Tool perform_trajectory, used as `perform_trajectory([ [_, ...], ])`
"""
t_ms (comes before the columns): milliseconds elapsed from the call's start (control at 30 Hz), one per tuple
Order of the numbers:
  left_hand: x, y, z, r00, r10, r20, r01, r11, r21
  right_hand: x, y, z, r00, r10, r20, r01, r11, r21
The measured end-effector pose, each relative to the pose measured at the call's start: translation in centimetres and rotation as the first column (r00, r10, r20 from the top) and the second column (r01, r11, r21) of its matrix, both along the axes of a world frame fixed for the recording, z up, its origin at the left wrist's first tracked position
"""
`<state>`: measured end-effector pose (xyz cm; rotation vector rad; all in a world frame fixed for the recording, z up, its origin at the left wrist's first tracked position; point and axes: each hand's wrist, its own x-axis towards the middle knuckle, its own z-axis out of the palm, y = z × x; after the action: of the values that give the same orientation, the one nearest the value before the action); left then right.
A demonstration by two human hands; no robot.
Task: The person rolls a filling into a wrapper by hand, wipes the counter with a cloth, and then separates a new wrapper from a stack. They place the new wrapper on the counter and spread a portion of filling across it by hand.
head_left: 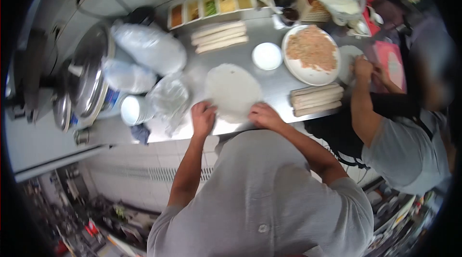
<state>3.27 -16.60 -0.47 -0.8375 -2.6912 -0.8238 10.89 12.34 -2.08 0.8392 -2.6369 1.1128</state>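
Note:
A thin, round white sheet, like dough or a wrapper (233, 88), lies flat on the metal counter in front of me. My left hand (203, 116) pinches its lower left edge with curled fingers. At the lower right edge, my right hand (263, 114) has its fingers closed on the same sheet. Beyond the sheet, several pale rolls (220, 37) lie side by side. To the right stand a small white bowl (267, 56) and a white plate with minced pinkish filling (312, 49). More rolls (316, 100) lie below that plate.
Along the wall runs a tray of seasonings (210, 7). Plastic bags (149, 48), white cups (131, 110) and a large metal pot (89, 74) crowd the left. At the right, a co-worker's hands (364, 67) handle another pale sheet (349, 60) near a pink package (391, 66).

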Motion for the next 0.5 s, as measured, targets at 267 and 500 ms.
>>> perform_trajectory([
  [267, 0.9, 0.4, -0.7, 0.983, 0.098, 0.157, -0.104, 0.994, 0.036, -5.5, 5.3, 8.6, 0.948, -0.313, 0.051, 0.317, 0.939, -0.135],
  [500, 1.3, 0.8, -1.1, 0.991, 0.098, 0.090, -0.099, 0.995, 0.002, -16.8, 25.4, 15.3, 0.326, -0.944, 0.045, 0.894, 0.292, -0.340],
])
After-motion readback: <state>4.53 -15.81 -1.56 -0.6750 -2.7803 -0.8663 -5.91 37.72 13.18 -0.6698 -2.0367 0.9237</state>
